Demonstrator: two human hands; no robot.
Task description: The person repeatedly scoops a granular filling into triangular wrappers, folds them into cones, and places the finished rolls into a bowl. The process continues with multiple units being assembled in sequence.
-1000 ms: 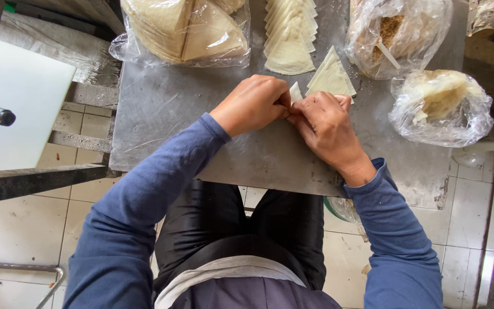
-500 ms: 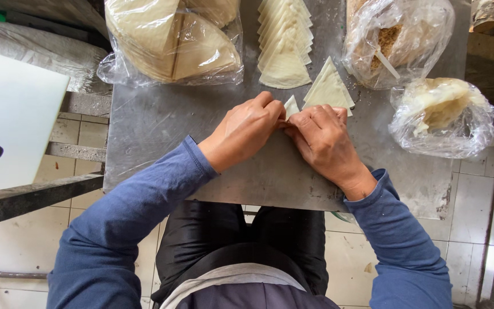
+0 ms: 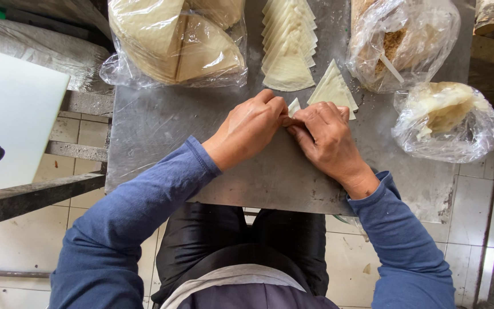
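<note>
Three plastic bags [image 3: 178, 46], two hands [image 3: 253, 126], one fanned row of pastry triangles [image 3: 288, 43].

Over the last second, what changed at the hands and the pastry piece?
Little changed: both hands, left hand and right hand, stay pinched together on the small pastry piece. The folded triangle, fanned pastry stack and bags stayed put; only the camera shifted.

Dull steel, crinkly plastic, matt dough.
I see a scuffed, dull metal table [image 3: 161, 131], glossy crinkled plastic bags [image 3: 172, 68], matt pale pastry sheets [image 3: 287, 63] and soft blue cloth sleeves [image 3: 127, 229].
</note>
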